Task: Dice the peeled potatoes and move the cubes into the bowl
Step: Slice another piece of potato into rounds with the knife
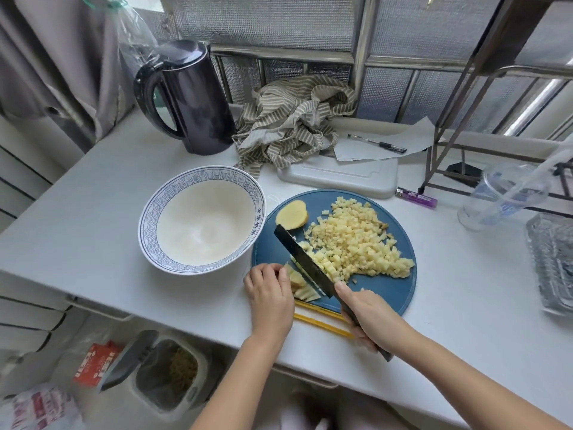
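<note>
Gripping knife (305, 263), right hand (372, 318) fingers clamped on handle; pinning potato strips (305, 291) at board's (387, 290) 7 o'clock, left hand (269, 296) fingers curled.

Pretty plain really: both forearms (449, 367) are bare as far as the shot goes. The left hand (269, 293) and right hand (369, 318) are bare too, with slim fingers.

My left hand (269, 290) covers near end of potato strips (303, 289). Most of knife (305, 263) handle buried in my right hand (370, 318). Far ends of chopsticks (316, 321) behind that hand. Right edge cuts glass tray (552, 265). Lettering on bowl (148, 226) unreadable.
</note>
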Available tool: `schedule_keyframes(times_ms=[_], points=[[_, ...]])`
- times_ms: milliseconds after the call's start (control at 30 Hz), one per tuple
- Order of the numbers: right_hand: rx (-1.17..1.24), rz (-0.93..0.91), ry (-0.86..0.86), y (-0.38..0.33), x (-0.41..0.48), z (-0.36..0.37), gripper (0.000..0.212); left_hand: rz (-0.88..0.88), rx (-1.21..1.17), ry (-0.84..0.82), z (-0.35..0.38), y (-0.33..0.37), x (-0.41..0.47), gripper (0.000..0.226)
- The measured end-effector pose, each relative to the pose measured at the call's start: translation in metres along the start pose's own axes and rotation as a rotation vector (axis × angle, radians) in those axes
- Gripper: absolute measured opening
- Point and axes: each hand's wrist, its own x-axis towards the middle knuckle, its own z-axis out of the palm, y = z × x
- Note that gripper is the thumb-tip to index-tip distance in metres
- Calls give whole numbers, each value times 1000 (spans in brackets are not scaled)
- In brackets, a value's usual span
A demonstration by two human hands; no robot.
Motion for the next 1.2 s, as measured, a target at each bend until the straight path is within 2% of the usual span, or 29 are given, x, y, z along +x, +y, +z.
schedule_keyframes(times_ms=[200,367,533,767,900,1200], points=[[-9,-21,-16,-7,-13,1,62,12,-11,64,8,-1,-5,35],[-41,3,-24,-4,-14,3,60,20,-15,66,10,-2,-4,35],[-73,22,-19,-2,-13,4,59,27,92,47,15,-4,-4,37],[-191,6,5,-7,-11,7,59,25,131,132,15,8,-7,31],[-302,-35,44,-1,-9,14,58,8,151,143,15,8,-7,29],[-368,-68,73,-2,-11,24,56,-17,203,134,16,13,-8,27]])
